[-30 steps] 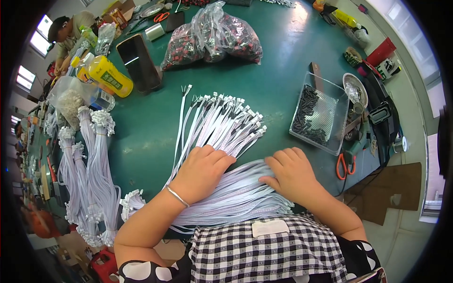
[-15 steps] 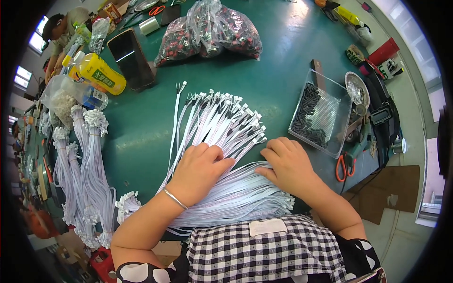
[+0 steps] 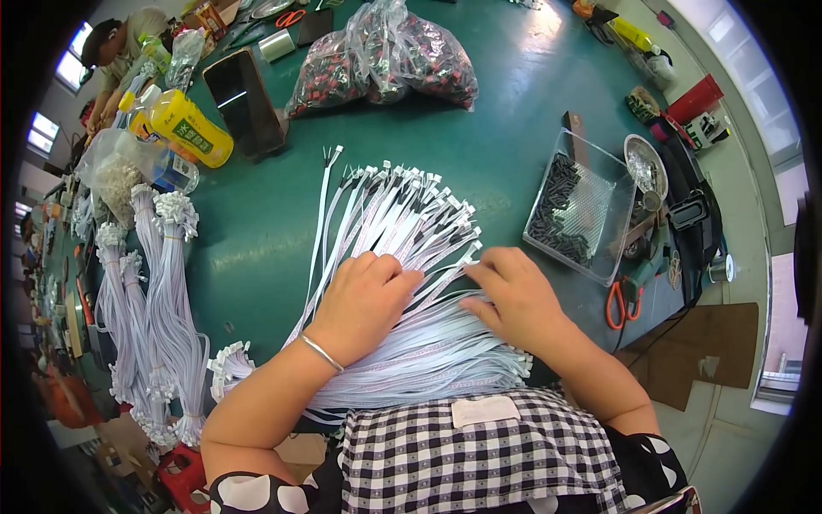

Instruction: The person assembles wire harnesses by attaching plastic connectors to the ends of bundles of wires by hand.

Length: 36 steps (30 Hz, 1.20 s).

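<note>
A fan of white flat ribbon cables (image 3: 402,231), with small white connectors and dark sleeved parts at the far ends, lies spread before me. My left hand (image 3: 364,300) rests over the middle of it, fingers curled and thumb closed in on the cables; its fingertips are partly hidden. At the right side of the fan is my right hand (image 3: 518,295), thumb and index apart, with its fingertips at a cable's connector end (image 3: 471,255). Under both hands a thick pile of the same cables (image 3: 428,368) runs across, close to my checked apron (image 3: 479,454).
Tied cable bundles (image 3: 167,308) hang at the left edge. Beyond are a phone (image 3: 244,103), a yellow bottle (image 3: 190,128) and clear bags of red and black parts (image 3: 385,64). At right sit a clear tray (image 3: 604,206) with black tubes and orange-handled scissors (image 3: 616,304).
My right hand has moved slightly left and up, its fingertips now at a cable end on the fan's right side. My left hand has barely shifted.
</note>
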Each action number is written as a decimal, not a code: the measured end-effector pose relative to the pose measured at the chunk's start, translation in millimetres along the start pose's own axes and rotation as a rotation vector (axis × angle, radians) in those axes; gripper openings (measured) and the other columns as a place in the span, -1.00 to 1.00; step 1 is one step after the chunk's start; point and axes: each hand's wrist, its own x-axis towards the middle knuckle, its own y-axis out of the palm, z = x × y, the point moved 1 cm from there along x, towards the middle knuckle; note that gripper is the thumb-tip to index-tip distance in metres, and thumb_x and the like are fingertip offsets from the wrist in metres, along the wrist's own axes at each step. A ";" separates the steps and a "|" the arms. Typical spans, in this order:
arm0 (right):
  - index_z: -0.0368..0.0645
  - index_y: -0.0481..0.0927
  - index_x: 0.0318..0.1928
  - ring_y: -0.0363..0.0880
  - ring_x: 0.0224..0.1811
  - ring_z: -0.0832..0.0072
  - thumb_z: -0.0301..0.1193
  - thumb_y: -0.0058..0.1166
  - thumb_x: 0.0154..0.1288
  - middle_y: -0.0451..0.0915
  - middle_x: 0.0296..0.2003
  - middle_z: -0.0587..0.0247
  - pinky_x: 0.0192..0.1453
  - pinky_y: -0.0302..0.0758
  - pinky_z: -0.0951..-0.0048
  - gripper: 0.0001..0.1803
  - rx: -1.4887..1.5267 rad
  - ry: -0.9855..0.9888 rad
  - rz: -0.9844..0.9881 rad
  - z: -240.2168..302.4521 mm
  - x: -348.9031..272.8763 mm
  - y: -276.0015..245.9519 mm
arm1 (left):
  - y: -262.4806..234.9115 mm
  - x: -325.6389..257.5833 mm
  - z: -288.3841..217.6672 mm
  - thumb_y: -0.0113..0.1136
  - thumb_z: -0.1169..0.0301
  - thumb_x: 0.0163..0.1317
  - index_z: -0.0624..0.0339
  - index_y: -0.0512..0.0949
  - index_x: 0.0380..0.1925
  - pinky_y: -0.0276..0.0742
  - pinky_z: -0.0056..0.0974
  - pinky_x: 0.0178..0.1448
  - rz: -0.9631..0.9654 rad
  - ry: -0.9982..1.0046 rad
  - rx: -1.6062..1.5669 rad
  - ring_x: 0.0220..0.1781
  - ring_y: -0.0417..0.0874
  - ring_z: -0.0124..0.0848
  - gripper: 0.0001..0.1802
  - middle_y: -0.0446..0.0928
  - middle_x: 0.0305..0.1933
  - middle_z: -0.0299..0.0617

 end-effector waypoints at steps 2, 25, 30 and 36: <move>-0.27 0.47 -0.05 0.40 -0.02 0.27 -0.19 0.24 0.02 0.43 -0.09 0.15 0.00 0.39 0.33 -0.46 -0.016 0.026 -0.051 3.2 8.9 -1.8 | -0.1 0.9 0.6 0.23 0.50 -0.05 0.04 0.60 -0.20 0.36 -0.23 -0.12 0.059 0.025 0.033 -0.23 0.43 -0.29 -0.68 0.43 -0.33 -0.26; -0.16 0.52 -0.04 0.44 -0.34 0.38 -0.10 0.18 0.06 0.49 -0.54 0.35 -0.29 0.35 0.35 -0.49 -0.279 0.053 0.038 4.1 16.9 5.6 | 5.1 4.1 3.4 0.15 0.46 0.03 -0.05 0.60 -0.17 0.33 -0.25 -0.20 0.070 0.035 0.091 -0.28 0.42 -0.33 -0.69 0.36 -0.39 -0.30; -0.15 0.50 -0.01 0.43 -0.30 0.40 -0.10 0.17 0.07 0.50 -0.54 0.34 -0.21 0.34 0.36 -0.47 -0.286 0.058 0.075 6.6 13.1 5.9 | 6.6 2.8 3.4 0.15 0.44 0.03 -0.06 0.60 -0.16 0.34 -0.24 -0.19 0.076 0.037 0.111 -0.28 0.42 -0.33 -0.68 0.37 -0.39 -0.32; -0.20 0.44 0.00 0.46 -0.43 0.32 -0.29 0.10 0.16 0.50 -0.62 0.27 -0.32 0.39 0.31 -0.59 -0.242 0.191 -0.076 -7.7 16.3 12.7 | 8.3 3.7 3.7 0.16 0.47 0.02 -0.05 0.58 -0.12 0.35 -0.23 -0.16 0.065 0.003 0.073 -0.26 0.43 -0.32 -0.65 0.39 -0.36 -0.31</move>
